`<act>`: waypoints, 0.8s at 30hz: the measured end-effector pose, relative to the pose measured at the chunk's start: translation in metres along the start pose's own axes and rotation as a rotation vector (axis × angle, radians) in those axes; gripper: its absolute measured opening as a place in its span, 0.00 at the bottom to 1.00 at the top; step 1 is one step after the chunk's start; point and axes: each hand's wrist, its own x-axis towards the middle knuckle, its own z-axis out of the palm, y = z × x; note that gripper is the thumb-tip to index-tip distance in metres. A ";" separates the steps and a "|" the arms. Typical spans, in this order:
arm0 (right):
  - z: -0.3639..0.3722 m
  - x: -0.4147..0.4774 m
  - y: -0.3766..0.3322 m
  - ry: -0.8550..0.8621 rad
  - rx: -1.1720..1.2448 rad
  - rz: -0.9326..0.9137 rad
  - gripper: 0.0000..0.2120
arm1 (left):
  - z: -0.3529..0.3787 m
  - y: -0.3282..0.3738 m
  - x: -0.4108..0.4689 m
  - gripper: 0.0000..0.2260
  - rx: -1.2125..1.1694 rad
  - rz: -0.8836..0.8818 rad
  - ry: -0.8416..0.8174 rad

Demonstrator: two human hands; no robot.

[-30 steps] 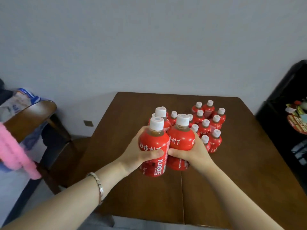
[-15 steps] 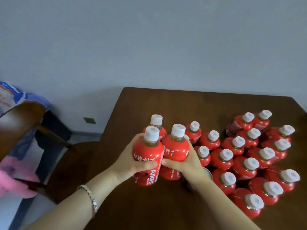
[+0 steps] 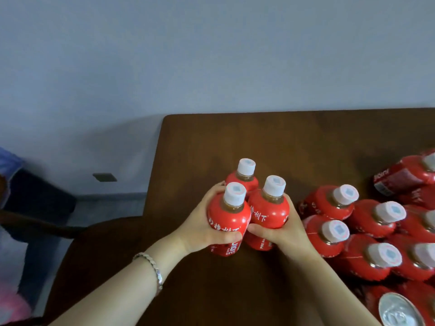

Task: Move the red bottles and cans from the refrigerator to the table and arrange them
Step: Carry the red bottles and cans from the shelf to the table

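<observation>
Red bottle (image 3: pixel 229 215) gripped by left hand (image 3: pixel 202 229) reads "JUICE".

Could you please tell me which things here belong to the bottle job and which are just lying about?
Job: left hand gripping left bottle; right hand gripping right bottle; rear bottle; bottle cluster; can; table.
Lying about: chair; wall socket; pink cloth.

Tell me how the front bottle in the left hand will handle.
Likely heavy for its size: the bottle shows brown liquid up to its neck. Its glossy sleeve may slip in the left hand. Taller than wide, it could tip if nudged.
</observation>
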 end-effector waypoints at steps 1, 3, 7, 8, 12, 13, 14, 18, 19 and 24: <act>0.000 0.005 0.000 0.017 -0.006 -0.009 0.41 | -0.004 -0.005 0.007 0.41 0.027 0.019 -0.013; 0.001 0.011 0.001 0.050 -0.029 -0.032 0.42 | -0.013 -0.015 0.017 0.43 0.089 0.051 -0.051; 0.008 0.011 0.013 0.053 -0.112 -0.060 0.43 | -0.026 -0.036 0.019 0.35 0.305 0.157 -0.095; 0.010 0.008 0.018 0.066 -0.128 -0.060 0.43 | -0.026 -0.040 0.017 0.34 0.326 0.173 -0.103; 0.012 0.009 0.025 0.154 -0.160 -0.069 0.43 | -0.026 -0.047 0.025 0.38 0.241 0.211 -0.083; 0.012 0.012 0.024 0.182 -0.158 -0.073 0.45 | -0.024 -0.046 0.029 0.39 0.210 0.206 -0.072; 0.012 0.015 0.023 0.214 -0.165 -0.075 0.45 | -0.020 -0.043 0.033 0.40 0.177 0.176 -0.049; 0.021 0.018 0.023 0.401 -0.149 0.032 0.41 | 0.006 -0.034 0.042 0.41 0.093 -0.038 0.245; 0.026 0.016 0.021 0.436 -0.149 0.075 0.38 | 0.011 -0.032 0.043 0.40 0.191 -0.081 0.343; 0.039 -0.001 0.008 0.365 -0.418 0.417 0.25 | 0.023 -0.004 0.025 0.33 0.888 -0.531 0.301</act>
